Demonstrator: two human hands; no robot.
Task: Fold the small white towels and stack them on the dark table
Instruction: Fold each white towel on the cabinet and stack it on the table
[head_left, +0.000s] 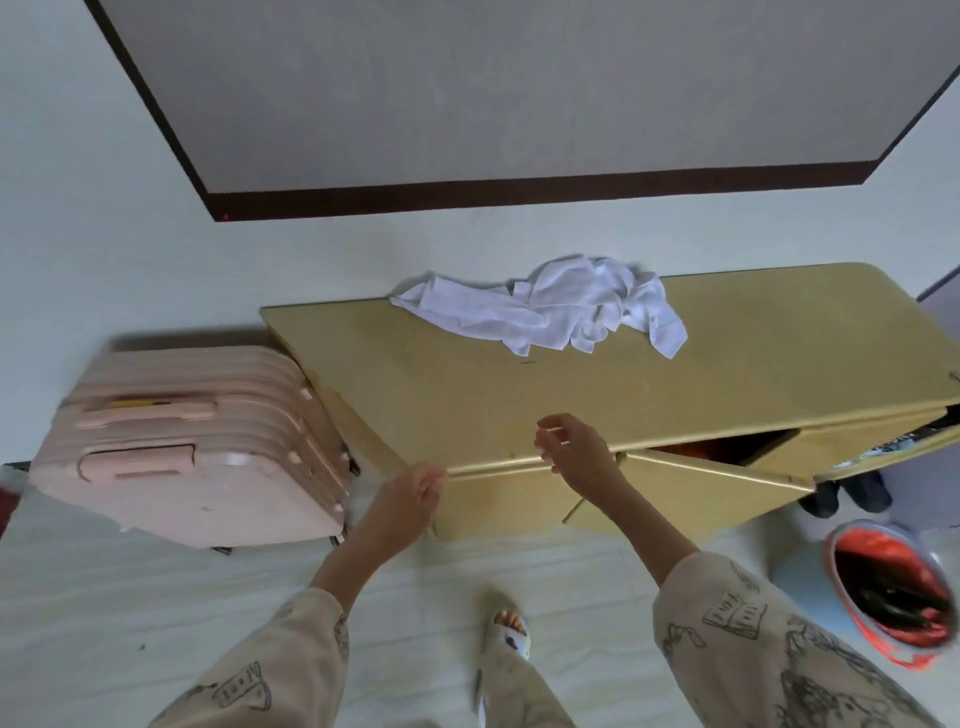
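Note:
A crumpled heap of small white towels (550, 306) lies on the far side of a low yellow-wood cabinet top (727, 353), against the wall. My left hand (410, 493) hovers at the cabinet's front edge with fingers loosely curled and holds nothing. My right hand (571, 447) hangs just above the same front edge, fingers relaxed and empty, well short of the towels. No dark table shows in this view.
A pink ribbed suitcase (197, 447) stands left of the cabinet. Cabinet doors (717, 473) hang ajar on the right. A bin with an orange liner (893, 592) sits on the floor at right. A dark-framed panel (519, 93) covers the wall above.

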